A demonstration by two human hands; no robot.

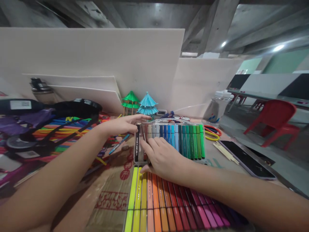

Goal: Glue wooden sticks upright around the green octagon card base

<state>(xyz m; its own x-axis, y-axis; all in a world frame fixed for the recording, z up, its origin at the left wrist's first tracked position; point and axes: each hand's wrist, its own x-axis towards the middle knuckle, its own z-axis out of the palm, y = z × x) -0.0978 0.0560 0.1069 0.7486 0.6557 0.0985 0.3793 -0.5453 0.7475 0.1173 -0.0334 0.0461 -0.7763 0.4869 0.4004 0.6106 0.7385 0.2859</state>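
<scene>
An open marker case point(134, 162) lies in front of me, its two halves filled with rows of coloured markers. My left hand point(124, 124) is at the far left corner of the upper half, fingers stretched along the top edge and thumb beside a black marker point(136, 145). Over the left part of the case, my right hand point(161, 156) has its fingers bent around a brown marker point(145, 156), partly hidden by them. Below its thumb run yellow markers point(137, 193); green markers point(194, 141) fill the upper right.
Behind the case stand a green paper pavilion point(131, 100) and a blue one point(147, 103), before white boards point(96, 58). Colourful craft sticks point(70, 129) and black straps crowd the left. A phone point(246, 159), wooden sticks point(225, 153) and a clear plastic jar point(217, 108) are at the right.
</scene>
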